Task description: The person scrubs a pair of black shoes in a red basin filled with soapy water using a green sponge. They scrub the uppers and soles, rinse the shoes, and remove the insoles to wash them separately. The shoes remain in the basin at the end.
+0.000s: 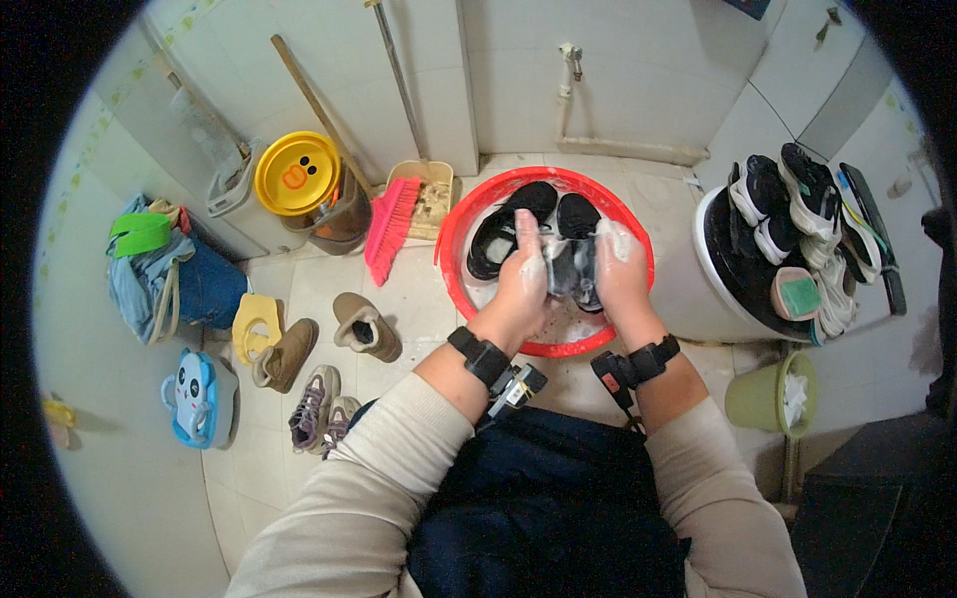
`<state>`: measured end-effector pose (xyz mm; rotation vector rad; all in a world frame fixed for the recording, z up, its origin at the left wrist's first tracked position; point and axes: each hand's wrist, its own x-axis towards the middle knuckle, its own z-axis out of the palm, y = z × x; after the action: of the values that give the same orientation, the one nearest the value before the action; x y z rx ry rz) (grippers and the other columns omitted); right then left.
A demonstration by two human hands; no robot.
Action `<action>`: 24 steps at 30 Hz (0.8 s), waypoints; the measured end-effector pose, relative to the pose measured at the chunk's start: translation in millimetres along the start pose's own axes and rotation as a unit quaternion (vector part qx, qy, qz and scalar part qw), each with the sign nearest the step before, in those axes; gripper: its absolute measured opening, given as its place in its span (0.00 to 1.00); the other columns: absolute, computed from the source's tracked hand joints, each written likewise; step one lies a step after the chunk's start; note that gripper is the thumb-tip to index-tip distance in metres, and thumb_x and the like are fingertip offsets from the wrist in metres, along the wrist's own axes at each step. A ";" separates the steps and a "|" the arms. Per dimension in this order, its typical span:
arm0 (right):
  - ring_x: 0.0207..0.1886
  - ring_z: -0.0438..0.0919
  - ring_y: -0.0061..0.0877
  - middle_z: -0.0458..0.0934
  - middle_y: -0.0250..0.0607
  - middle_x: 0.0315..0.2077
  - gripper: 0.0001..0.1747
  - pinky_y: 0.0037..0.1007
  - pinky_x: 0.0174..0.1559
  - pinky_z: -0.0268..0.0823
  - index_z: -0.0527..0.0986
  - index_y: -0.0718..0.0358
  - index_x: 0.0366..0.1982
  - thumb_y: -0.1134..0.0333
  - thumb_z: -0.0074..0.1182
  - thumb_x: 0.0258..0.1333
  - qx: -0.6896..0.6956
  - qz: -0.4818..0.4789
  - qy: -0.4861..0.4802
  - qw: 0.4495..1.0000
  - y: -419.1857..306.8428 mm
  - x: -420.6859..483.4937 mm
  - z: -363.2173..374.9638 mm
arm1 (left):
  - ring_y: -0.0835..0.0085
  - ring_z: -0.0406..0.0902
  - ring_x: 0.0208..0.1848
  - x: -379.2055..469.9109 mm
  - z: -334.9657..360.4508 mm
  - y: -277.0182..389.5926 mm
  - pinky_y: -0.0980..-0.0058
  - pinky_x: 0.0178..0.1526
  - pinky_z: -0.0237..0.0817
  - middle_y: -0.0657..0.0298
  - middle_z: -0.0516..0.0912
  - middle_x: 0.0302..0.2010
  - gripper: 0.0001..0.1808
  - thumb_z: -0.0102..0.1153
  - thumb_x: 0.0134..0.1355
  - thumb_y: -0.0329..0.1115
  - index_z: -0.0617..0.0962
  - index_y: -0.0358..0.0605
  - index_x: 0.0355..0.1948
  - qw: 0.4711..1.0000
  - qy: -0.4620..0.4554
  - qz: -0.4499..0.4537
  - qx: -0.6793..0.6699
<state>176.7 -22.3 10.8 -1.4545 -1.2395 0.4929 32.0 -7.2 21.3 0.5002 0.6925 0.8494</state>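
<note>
A red plastic basin (547, 347) with a pale inside stands on the tiled floor before me. Between my two soapy hands is a sudsy black item (572, 267), perhaps a shoe part; its exact kind is unclear. My left hand (521, 288) grips its left side with the thumb pointing up, and my right hand (623, 273) grips its right side, with foam over the fingers. A black shoe (490, 250) lies in the basin's left part, beside another black shoe (534, 200). The toe of one more black shoe (578, 214) shows just beyond my hands.
Several shoes and a green soap bar (800, 297) lie on a round white tub's black lid (721, 247) at right. Below it stands a green wastebin (759, 392). At left are boots (285, 355), sneakers (314, 411), a pink broom (392, 224), a dustpan (434, 198) and a yellow-lidded bucket (297, 173).
</note>
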 end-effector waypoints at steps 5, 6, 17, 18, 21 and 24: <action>0.50 0.79 0.29 0.81 0.42 0.48 0.18 0.29 0.55 0.68 0.76 0.70 0.52 0.67 0.53 0.67 0.121 0.079 -0.010 0.989 -13.3 7.5 -21.0 | 0.71 0.81 0.43 6.9 -12.2 11.8 0.68 0.47 0.71 0.65 0.84 0.38 0.22 0.59 0.67 0.54 0.80 0.46 0.46 0.992 -0.032 0.062 0.104; 0.49 0.79 0.27 0.81 0.40 0.48 0.19 0.28 0.53 0.69 0.75 0.69 0.54 0.67 0.53 0.66 0.149 0.111 -0.032 0.982 -16.9 7.8 -25.5 | 0.70 0.81 0.44 4.7 -15.2 10.1 0.70 0.49 0.71 0.66 0.84 0.39 0.17 0.67 0.62 0.39 0.79 0.44 0.47 0.996 -0.069 0.039 0.051; 0.28 0.78 0.29 0.77 0.40 0.24 0.14 0.32 0.33 0.70 0.74 0.63 0.30 0.64 0.68 0.53 -0.081 -0.087 0.032 0.992 -41.2 5.2 -13.5 | 0.76 0.78 0.38 19.5 -17.7 -6.4 0.74 0.43 0.72 0.64 0.81 0.40 0.13 0.50 0.73 0.36 0.77 0.38 0.51 0.992 0.057 0.100 0.049; 0.29 0.78 0.36 0.78 0.44 0.26 0.13 0.37 0.33 0.70 0.74 0.62 0.30 0.64 0.66 0.53 -0.083 -0.171 -0.013 0.982 -46.6 -7.1 -5.9 | 0.72 0.80 0.39 20.4 -19.0 -7.8 0.70 0.45 0.73 0.65 0.82 0.40 0.11 0.46 0.75 0.40 0.75 0.49 0.52 0.993 0.046 0.082 0.066; 0.34 0.79 0.49 0.78 0.50 0.28 0.10 0.43 0.35 0.70 0.74 0.61 0.29 0.65 0.62 0.55 -0.091 -0.241 -0.082 0.963 -53.6 -37.1 15.2 | 0.71 0.80 0.40 18.7 -18.5 -10.9 0.66 0.46 0.73 0.63 0.82 0.40 0.16 0.45 0.75 0.47 0.77 0.48 0.48 0.996 -0.047 0.068 -0.020; 0.32 0.77 0.52 0.77 0.53 0.27 0.11 0.45 0.34 0.68 0.73 0.63 0.28 0.63 0.59 0.58 -0.088 -0.179 -0.010 0.980 -44.5 -31.1 15.8 | 0.69 0.80 0.41 13.1 -7.0 -17.1 0.64 0.47 0.73 0.62 0.83 0.43 0.27 0.43 0.72 0.60 0.78 0.47 0.48 0.997 -0.052 -0.012 -0.049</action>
<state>133.8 -49.2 35.8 -1.3319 -1.5533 0.1560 41.7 -5.4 0.9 0.4443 0.5587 0.8249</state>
